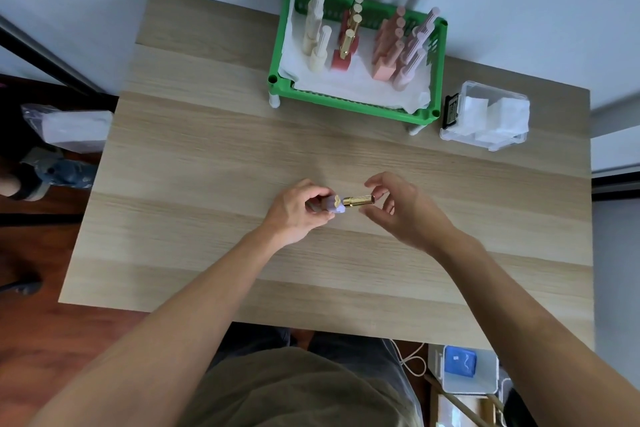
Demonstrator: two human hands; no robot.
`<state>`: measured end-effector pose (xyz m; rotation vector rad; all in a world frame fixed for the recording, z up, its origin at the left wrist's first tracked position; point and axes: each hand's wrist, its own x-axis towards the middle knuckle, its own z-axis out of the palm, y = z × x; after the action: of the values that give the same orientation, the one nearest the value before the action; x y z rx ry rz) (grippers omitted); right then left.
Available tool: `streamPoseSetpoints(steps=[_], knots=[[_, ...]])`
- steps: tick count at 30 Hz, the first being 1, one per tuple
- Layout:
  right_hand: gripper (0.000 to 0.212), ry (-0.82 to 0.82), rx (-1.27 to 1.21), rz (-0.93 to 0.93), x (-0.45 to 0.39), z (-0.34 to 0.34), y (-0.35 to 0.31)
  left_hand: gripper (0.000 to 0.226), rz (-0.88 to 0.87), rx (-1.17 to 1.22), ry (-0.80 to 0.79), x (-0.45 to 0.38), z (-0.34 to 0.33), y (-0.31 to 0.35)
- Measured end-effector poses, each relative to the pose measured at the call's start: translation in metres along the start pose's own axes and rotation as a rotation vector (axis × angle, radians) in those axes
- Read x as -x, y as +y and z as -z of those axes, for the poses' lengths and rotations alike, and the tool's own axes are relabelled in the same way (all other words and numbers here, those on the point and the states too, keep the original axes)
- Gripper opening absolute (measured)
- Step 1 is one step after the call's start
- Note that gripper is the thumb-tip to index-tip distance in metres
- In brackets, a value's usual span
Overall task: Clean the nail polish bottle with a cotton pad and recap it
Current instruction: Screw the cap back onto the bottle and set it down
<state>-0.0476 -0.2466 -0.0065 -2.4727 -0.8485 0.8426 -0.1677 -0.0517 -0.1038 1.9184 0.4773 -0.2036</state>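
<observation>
My left hand (298, 210) grips a pale lilac nail polish bottle (333, 205), held on its side above the middle of the wooden table (207, 156). A ribbed gold cap (358, 200) sits on the bottle's neck and points right. My right hand (398, 208) is at the cap's far end, its thumb and fingers curved around the cap's tip; whether they touch it is unclear. Most of the bottle's body is hidden in my left fist. Cotton pads (498, 118) lie in a clear plastic box (485, 146) at the table's right back.
A green basket (353, 104) lined with white paper stands at the back and holds several nail polish bottles in cream, red and pink. A small dark card (451, 111) leans beside the clear box. A plastic bag (65, 128) lies off the left edge.
</observation>
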Motion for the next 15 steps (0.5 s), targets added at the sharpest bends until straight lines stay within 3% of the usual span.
streamPoseSetpoints(steps=[4, 11, 15], knots=[[0.019, 0.021, 0.01, -0.03, 0.0, -0.004, -0.002, 0.033, 0.007, 0.01, -0.003, 0.0, 0.0, -0.001], [0.062, -0.013, 0.068, -0.236, -0.006, -0.009, -0.013, 0.032, -0.004, 0.008, -0.007, 0.001, 0.0, 0.0], [0.052, -0.002, -0.017, -0.218, -0.002, -0.006, -0.006, 0.032, -0.004, 0.02, 0.0, 0.002, 0.0, 0.001]])
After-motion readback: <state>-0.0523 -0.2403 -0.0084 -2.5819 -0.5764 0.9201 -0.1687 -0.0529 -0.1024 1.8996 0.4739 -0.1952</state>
